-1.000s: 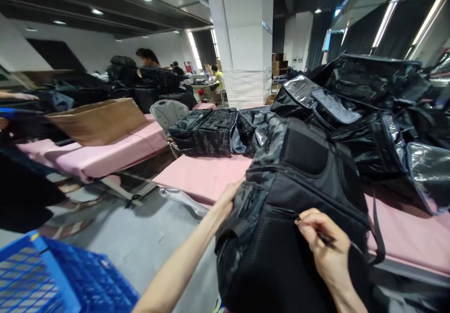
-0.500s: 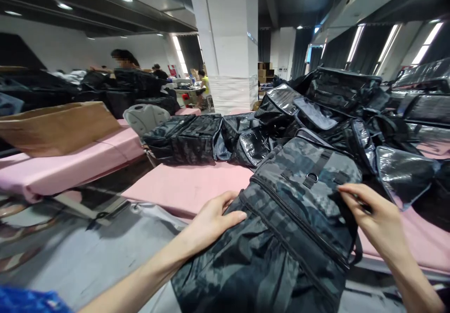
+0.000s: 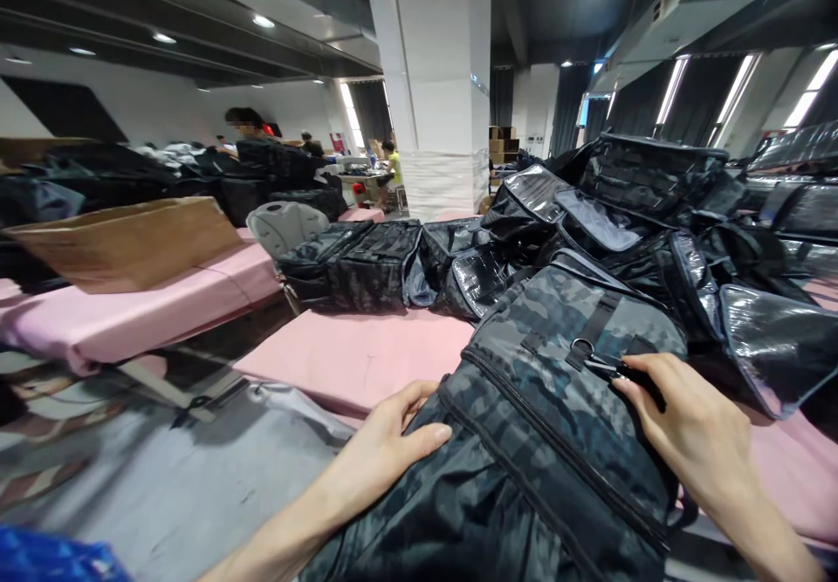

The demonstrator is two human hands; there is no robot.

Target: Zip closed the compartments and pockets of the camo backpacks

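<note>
A dark camouflage backpack (image 3: 517, 442) lies tilted in front of me, its upper part at the pink table. My left hand (image 3: 393, 442) grips its left edge, thumb on top and fingers curled round the side, partly hidden. In my right hand (image 3: 694, 416) is a pair of small thread snips (image 3: 603, 367), dark with pointed metal tips. These tips are at the webbing just below a metal ring (image 3: 581, 346) on the backpack's front panel. A long zipper (image 3: 556, 421) crosses the bag below that panel.
More camouflage bags (image 3: 380, 263) stand along the pink table (image 3: 353, 351). Open bags with shiny silver linings (image 3: 776, 338) are heaped at the right. Left are a cardboard box (image 3: 131, 246) and a grey chair back (image 3: 286, 226). Behind rises a white pillar (image 3: 436, 85); people work farther back.
My right hand has moved left and turned, bringing the snips from the panel's right edge to the metal ring. My left hand keeps its hold on the backpack. The view has shifted slightly.
</note>
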